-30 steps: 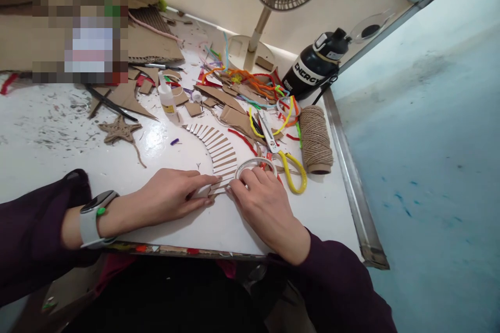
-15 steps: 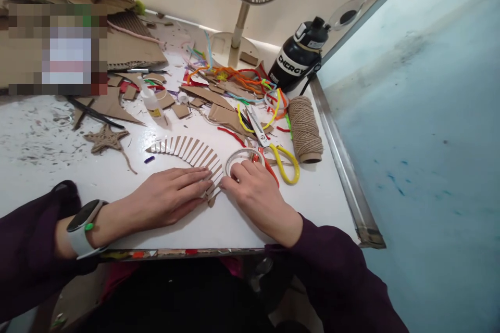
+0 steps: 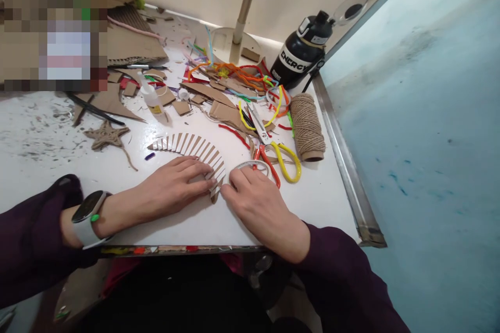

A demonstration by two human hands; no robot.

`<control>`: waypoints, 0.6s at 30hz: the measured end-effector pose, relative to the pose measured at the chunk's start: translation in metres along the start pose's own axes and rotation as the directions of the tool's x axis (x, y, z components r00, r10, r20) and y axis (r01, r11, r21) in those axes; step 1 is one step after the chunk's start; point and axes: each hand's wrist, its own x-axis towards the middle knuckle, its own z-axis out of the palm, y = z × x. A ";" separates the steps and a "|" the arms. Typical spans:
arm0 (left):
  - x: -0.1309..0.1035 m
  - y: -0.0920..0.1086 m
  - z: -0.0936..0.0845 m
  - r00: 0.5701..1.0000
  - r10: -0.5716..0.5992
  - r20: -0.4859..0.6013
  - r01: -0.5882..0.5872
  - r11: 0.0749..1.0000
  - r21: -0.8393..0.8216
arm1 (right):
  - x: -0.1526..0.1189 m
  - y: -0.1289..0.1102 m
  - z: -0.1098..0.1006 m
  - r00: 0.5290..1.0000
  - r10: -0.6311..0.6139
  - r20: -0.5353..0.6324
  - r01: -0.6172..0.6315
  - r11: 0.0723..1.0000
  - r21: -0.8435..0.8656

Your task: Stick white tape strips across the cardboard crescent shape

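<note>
A curved cardboard crescent point(image 3: 195, 146) lies on the white table, crossed by many narrow white strips. My left hand point(image 3: 172, 182) rests flat over its lower inner side, fingers stretched out and pressing near its right end. Close against that end is my right hand point(image 3: 253, 200), its fingers curled and thumb tip at the crescent's edge. They are closed on a roll of tape point(image 3: 258, 163), whose rim shows behind the knuckles; the fingertips' exact grip is hidden. Just beyond lie scissors point(image 3: 288, 161) with one red and one yellow handle.
A twine spool point(image 3: 308, 127) and a black bottle point(image 3: 299, 54) stand at the right by the metal edge. Cardboard scraps and pipe cleaners point(image 3: 234, 75) cover the back before a fan point(image 3: 244, 15). A glue bottle point(image 3: 150, 98) and twine-wrapped star point(image 3: 106, 135) lie left.
My right hand and the tape roll have shifted slightly right and towards me, and the roll looks more tilted. The left hand still lies on the crescent.
</note>
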 end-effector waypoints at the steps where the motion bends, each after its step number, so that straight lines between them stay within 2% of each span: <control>1: 0.002 0.000 -0.001 1.000 -0.008 0.005 0.008 1.000 -0.003 | -0.001 -0.002 -0.001 1.000 -0.015 -0.008 0.015 1.000 -0.002; 7: 0.006 -0.001 -0.001 1.000 -0.024 -0.014 0.024 0.999 -0.040 | -0.004 -0.005 -0.005 0.999 -0.049 -0.015 0.049 0.999 -0.024; 13: 0.006 0.001 0.000 1.000 -0.029 -0.007 0.029 1.000 -0.008 | -0.006 -0.009 -0.014 0.992 -0.113 -0.050 0.113 0.994 -0.005; 18: 0.005 0.000 0.000 0.999 -0.037 -0.012 0.036 0.999 -0.015 | -0.005 -0.004 -0.014 0.996 -0.078 -0.039 0.079 0.996 0.032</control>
